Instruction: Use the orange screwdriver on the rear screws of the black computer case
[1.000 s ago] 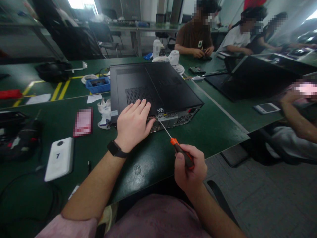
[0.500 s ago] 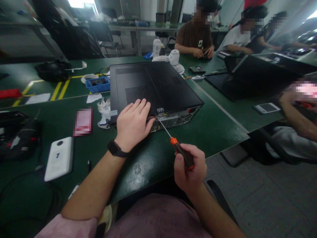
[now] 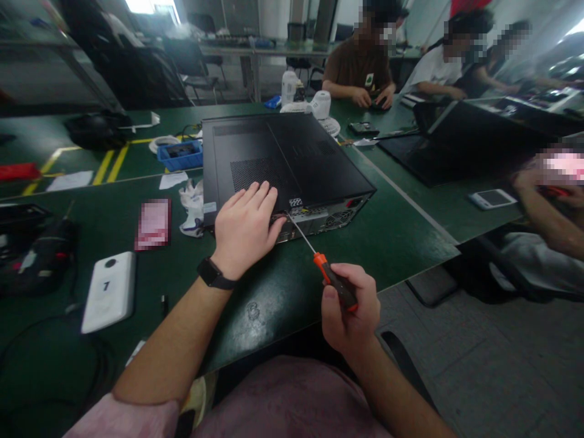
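A black computer case [image 3: 319,152] lies flat on the green table, its rear panel facing me. My left hand [image 3: 246,222] rests on the case's near edge, fingers stretched over the top cover and thumb hanging by the rear panel. In my right hand [image 3: 351,310] is a screwdriver [image 3: 337,283] with an orange and dark handle, fingers wrapped around it. Its thin shaft points up and left, and the tip meets the rear edge of the case just right of my left thumb. What exactly the tip touches is too small to make out.
Left of the case are a white glove [image 3: 191,207], a blue bin [image 3: 181,156], a pink packet [image 3: 154,224], a white device marked 1 [image 3: 109,292] and a power drill [image 3: 43,258]. A white fan [image 3: 322,106] stands behind. Co-workers sit at the far side and right.
The screwdriver handle has turned a little in my right hand, showing more of its orange side. My left hand and the case stay put.
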`<state>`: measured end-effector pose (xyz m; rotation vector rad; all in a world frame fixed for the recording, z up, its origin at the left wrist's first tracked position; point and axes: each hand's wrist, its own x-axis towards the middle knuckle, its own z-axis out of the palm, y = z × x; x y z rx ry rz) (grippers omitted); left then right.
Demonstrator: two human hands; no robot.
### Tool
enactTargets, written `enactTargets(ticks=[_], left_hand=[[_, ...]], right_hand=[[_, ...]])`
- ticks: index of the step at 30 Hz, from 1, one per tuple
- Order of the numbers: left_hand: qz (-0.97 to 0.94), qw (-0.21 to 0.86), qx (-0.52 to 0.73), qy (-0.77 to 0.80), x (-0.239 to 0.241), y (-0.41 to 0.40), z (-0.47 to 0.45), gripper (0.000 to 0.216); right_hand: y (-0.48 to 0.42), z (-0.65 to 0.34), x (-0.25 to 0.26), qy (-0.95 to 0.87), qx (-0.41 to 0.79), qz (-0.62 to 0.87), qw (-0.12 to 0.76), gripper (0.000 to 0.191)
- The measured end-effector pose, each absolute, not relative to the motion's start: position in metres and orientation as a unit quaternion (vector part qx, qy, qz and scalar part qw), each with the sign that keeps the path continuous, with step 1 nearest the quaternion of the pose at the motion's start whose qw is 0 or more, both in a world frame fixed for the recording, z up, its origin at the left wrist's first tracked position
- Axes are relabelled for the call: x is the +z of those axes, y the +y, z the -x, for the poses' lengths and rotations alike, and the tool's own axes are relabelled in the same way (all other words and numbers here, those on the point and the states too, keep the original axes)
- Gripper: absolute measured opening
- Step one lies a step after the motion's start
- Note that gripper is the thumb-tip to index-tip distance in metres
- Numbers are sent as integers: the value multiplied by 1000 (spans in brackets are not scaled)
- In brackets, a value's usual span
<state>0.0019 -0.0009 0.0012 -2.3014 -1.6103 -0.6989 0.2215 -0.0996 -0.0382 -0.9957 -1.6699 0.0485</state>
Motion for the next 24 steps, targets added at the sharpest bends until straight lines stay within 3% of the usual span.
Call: enactTargets(ticks=[8,17,24], left_hand=[[790,126,-238,-550,2,-2,-2,54],[791,127,-239,-549,1,-1,-2,54],[789,132,-238,-551,1,0,-2,53]], right_hand=[[-103,-223,-52,-673,12,484,560,22],[-100,-222,-42,-701,29,421,575,30],[-103,-223,-52,-661,12,492,567,20]])
